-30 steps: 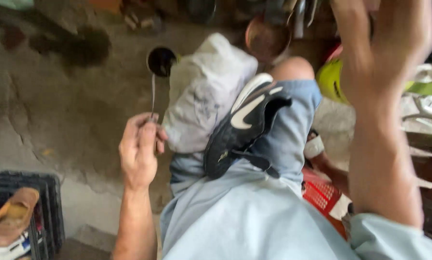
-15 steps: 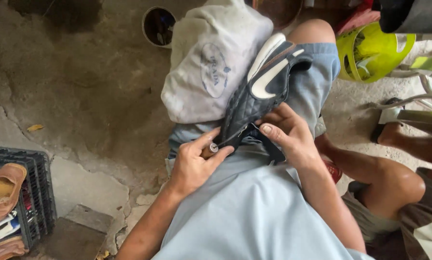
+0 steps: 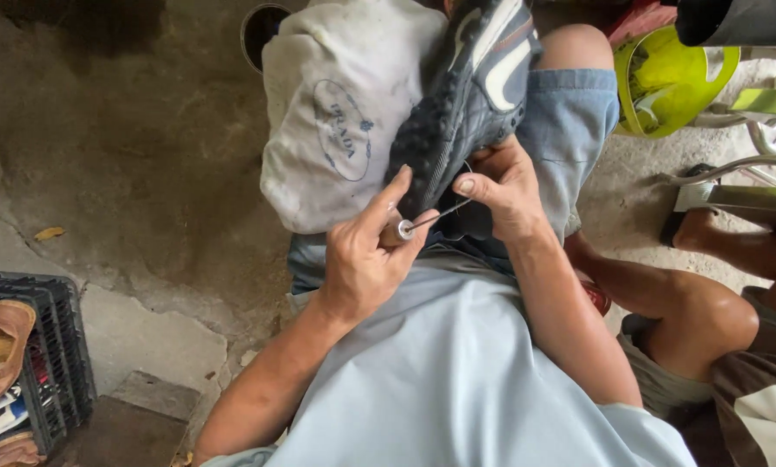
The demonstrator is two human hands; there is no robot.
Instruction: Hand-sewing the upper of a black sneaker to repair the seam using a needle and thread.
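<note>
Fingers of the left hand (image 3: 362,259) wrap a small wooden-handled awl (image 3: 398,231), its thin metal shaft (image 3: 440,214) running across to the right hand (image 3: 505,186). The right hand pinches the far end of that shaft between thumb and forefinger, with the other fingers pressed against the heel of a dark football shoe (image 3: 466,95). The shoe lies sole-up across the person's lap, its studded sole facing left and the pale stripe on its upper facing right. It rests on denim shorts (image 3: 570,121), touching a white cloth bag (image 3: 336,130) just to its left.

In my judgement the sharp tip is the main risk: it sits right at the right fingertips, so a slip of the left hand's push could drive it into a finger. The shoe is only propped on the thigh and could roll if pressed off-centre.

Further out, a black crate (image 3: 55,346) holding sandals stands at the lower left on the cracked concrete floor (image 3: 128,173). A yellow-green plastic basin (image 3: 665,82) sits at the upper right, and another person's bare leg (image 3: 691,303) lies along the right edge.

The awl's point is hidden behind the right fingers. Whether any thread is attached is too fine to tell. The shoe's toe is cut off at the top.
</note>
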